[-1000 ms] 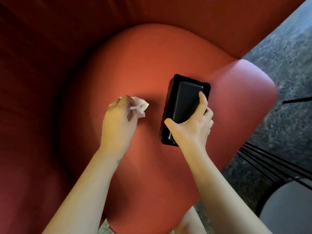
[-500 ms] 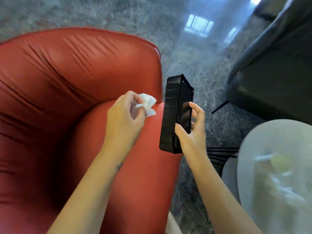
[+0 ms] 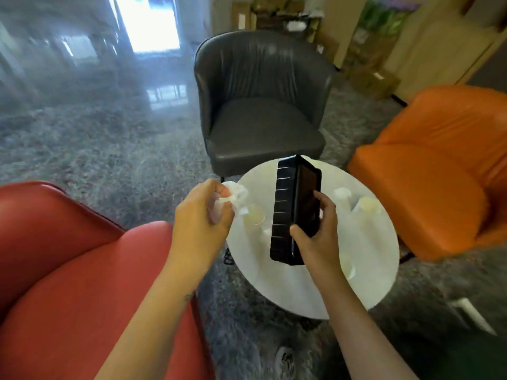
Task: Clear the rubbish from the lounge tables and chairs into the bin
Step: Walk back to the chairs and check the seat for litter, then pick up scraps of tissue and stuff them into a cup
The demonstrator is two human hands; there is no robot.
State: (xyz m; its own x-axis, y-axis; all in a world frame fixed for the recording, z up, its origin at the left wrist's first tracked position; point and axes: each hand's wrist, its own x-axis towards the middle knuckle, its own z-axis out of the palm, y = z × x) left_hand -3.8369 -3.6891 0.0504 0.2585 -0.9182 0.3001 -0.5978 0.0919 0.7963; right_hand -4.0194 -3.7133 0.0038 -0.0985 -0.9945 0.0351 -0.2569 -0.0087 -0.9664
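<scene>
Both bare forearms reached forward, side by side. The left hand (image 3: 201,215) was curled around a crumpled tissue (image 3: 236,195). The right hand (image 3: 319,239) gripped a black tray (image 3: 285,204) on edge, thumb opposite the fingers (image 3: 321,199).

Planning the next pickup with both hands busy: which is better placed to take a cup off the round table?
Probably the left hand: it pinches only a small tissue and hovers close to the nearest cup. The right hand is wrapped round the black tray.
</scene>
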